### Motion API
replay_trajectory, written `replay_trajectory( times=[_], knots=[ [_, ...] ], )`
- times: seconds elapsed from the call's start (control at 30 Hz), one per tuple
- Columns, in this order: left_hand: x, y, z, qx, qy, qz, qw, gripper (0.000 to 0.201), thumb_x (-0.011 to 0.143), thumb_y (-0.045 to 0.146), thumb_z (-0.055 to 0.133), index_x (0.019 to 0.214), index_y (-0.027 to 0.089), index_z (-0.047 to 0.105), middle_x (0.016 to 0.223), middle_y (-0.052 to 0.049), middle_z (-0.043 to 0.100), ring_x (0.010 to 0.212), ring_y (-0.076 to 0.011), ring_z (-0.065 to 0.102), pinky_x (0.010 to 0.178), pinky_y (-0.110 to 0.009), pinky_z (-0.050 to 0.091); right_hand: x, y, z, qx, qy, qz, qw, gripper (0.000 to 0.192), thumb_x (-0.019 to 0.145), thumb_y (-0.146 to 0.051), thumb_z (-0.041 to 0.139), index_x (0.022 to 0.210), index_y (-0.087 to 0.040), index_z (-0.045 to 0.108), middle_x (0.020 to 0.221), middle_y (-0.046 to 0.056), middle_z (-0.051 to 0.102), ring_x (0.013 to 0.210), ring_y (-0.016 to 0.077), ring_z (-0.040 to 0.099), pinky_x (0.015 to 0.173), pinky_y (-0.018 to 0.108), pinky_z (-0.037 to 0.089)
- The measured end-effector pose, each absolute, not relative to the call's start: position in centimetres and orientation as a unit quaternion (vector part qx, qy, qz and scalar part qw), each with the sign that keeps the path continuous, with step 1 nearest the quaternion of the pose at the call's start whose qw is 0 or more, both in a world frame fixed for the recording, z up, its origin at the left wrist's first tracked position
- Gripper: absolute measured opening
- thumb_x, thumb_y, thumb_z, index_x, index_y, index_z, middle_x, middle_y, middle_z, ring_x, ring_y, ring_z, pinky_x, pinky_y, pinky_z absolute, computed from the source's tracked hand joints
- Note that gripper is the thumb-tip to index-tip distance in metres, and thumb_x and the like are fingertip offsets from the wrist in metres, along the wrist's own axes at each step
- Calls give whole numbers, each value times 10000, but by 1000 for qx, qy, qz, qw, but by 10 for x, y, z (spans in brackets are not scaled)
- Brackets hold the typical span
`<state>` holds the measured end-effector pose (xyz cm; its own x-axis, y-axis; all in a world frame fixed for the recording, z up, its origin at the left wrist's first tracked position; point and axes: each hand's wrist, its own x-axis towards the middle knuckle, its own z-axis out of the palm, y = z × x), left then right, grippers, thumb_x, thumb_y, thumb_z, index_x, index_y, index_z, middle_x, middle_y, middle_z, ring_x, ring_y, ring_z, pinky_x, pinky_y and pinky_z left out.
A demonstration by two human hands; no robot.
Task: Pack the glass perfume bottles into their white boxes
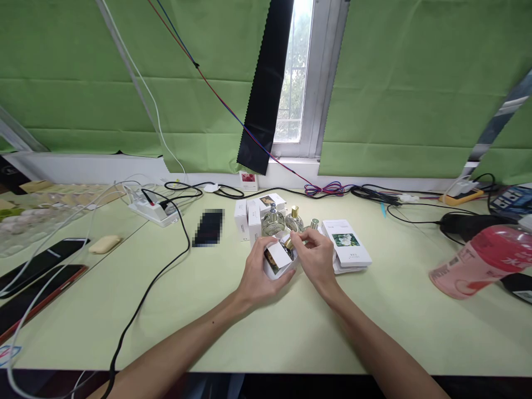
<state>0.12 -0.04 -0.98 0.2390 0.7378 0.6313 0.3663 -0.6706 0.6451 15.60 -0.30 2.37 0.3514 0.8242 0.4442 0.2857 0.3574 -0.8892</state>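
Observation:
My left hand (254, 275) is wrapped round a small white box (278, 256) with a flower picture, its top flap raised. At the box's mouth, my right hand (316, 257) pinches the gold cap of a perfume bottle (288, 242); the fingers and flap hide most of the bottle. Just beyond my hands stand a clear glass bottle with a silver cap (273, 223) and one with a gold cap (295, 220). A pale greenish cap (314, 224) shows above my right fingers. Flat white cartons (349, 246) are stacked right of that hand.
Upright white boxes (241, 220) stand behind my left hand. Black cables (224, 191) run along the table's back, and one hangs over the front edge. A power strip (155, 213) and phones (37, 299) lie left; a pink bottle (477, 260) lies right.

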Motion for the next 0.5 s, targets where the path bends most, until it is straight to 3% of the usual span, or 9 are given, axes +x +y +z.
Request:
replay_trajectory(
  times=[0.5],
  knots=[
    [1,-1,-11,760,363,501,197,623,702,282,822,1212,252,466,1118,-71,608,950,-242,644,824,-388,530,157,-3,24,-522,-536,244,617,291,806,-401,670,601,-197,640,665,4,628,659,158,578,618,288,463]
  ],
)
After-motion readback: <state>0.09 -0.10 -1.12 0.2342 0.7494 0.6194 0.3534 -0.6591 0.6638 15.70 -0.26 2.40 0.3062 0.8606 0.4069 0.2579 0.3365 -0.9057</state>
